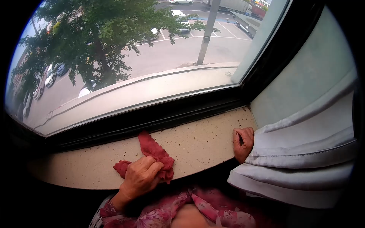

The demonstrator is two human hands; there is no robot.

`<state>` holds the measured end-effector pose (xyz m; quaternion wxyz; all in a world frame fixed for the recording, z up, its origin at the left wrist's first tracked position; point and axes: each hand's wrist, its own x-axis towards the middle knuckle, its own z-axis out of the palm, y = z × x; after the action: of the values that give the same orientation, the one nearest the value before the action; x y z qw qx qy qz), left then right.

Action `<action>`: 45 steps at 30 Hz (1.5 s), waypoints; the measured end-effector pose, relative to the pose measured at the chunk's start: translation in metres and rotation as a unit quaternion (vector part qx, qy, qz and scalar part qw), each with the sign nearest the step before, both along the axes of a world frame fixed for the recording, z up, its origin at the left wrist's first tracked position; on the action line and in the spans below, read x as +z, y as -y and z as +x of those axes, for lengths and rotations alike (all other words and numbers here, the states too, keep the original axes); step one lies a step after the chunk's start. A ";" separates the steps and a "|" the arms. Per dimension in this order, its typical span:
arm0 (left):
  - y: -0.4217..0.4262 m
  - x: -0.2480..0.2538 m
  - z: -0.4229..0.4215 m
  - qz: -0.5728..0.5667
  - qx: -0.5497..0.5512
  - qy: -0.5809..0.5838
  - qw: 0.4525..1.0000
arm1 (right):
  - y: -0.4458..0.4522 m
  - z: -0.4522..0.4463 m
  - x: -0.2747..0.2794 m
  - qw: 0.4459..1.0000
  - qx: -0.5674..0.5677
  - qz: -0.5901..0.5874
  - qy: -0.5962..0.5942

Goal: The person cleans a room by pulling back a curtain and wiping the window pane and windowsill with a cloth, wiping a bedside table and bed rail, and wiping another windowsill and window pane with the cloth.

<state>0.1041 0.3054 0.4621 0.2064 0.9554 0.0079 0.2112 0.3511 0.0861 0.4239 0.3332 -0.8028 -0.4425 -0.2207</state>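
Gripping a red cloth [154, 147] tight in the left hand [142, 174], down on the speckled sill [205, 140], with one end up by the black window frame [167, 126]. Curling the right hand [244, 143] beside the white curtain [304, 133]; cannot tell if holding anything. Probably partway through wiping. Maybe left with dark bits [244, 109] in the far right corner. Cannot tell dirt from stone spots elsewhere.

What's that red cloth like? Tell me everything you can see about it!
The red cloth looks soft and fuzzy, with uneven edges. It's bunched and wrinkled on the speckled windowsill, one end pointing toward the black window frame. A smaller bit pokes out on the other side of the left hand, which grips it.
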 end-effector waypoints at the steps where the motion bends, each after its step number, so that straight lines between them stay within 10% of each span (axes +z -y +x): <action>1: 0.009 -0.004 0.014 0.004 -0.020 -0.001 1.000 | 0.001 0.000 0.000 1.000 -0.004 -0.012 0.014; 19: 0.031 -0.073 0.085 0.177 -0.126 0.036 0.975 | 0.057 -0.049 -0.033 0.980 -0.014 0.118 -0.161; 28: 0.073 -0.065 0.059 0.091 -0.162 0.072 0.980 | 0.199 -0.163 -0.220 0.797 -0.233 0.204 -0.518; 37: 0.127 -0.052 0.082 0.056 -0.387 0.100 0.915 | 0.180 -0.267 -0.312 0.618 -0.321 0.443 -0.564; 39: 0.152 -0.049 0.080 0.031 -0.465 0.091 0.880 | 0.165 -0.259 -0.216 0.718 -0.323 0.344 -0.511; 45: 0.234 -0.053 0.108 -0.096 -0.558 0.061 0.822 | 0.212 -0.255 -0.225 0.774 -0.352 0.297 -0.434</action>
<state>0.2116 0.0713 0.4091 0.3793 0.7572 -0.5190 0.1159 0.0963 -0.1255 0.1991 0.6104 -0.7745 0.1501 -0.0711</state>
